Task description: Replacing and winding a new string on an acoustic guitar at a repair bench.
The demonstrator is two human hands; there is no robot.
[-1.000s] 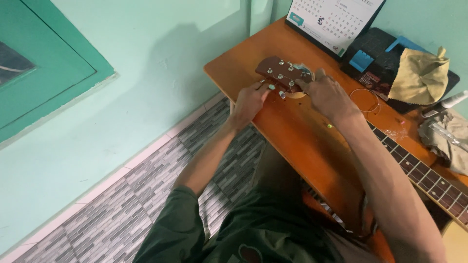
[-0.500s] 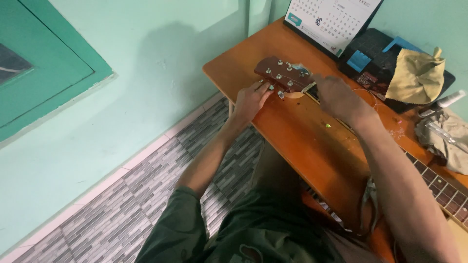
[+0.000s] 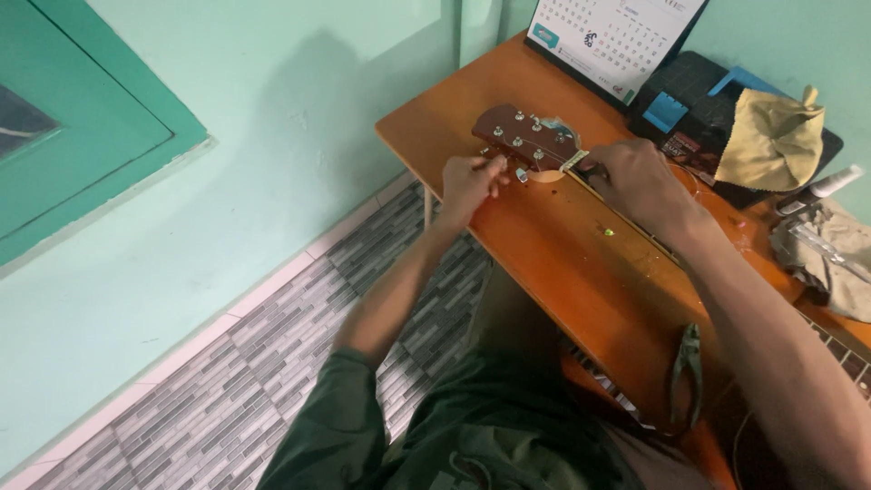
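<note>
Headstock: brown guitar headstock [image 3: 524,138] with silver tuning pegs, lying flat on the orange table [image 3: 426,127] near its far corner, below the desk calendar.
Left hand: left hand [image 3: 470,181] at the near edge of the headstock, fingers pinched narrow on one tuning peg [image 3: 496,156].
Right hand: right hand [image 3: 637,181] on the neck just past the nut, fingertips pressed down on the strings; whether it pinches a string cannot be told.
Change: half a second ago the right hand lay further along the neck; now it sits closer to the nut, while the left has kept to the same peg.
Meaning: judged as string tuning or fitting under way, not finished.
Near edge: dark pliers [image 3: 688,361] lying free.
Far side: yellow cloth [image 3: 769,138] on a black case [image 3: 699,82]; white tube [image 3: 821,189].
</note>
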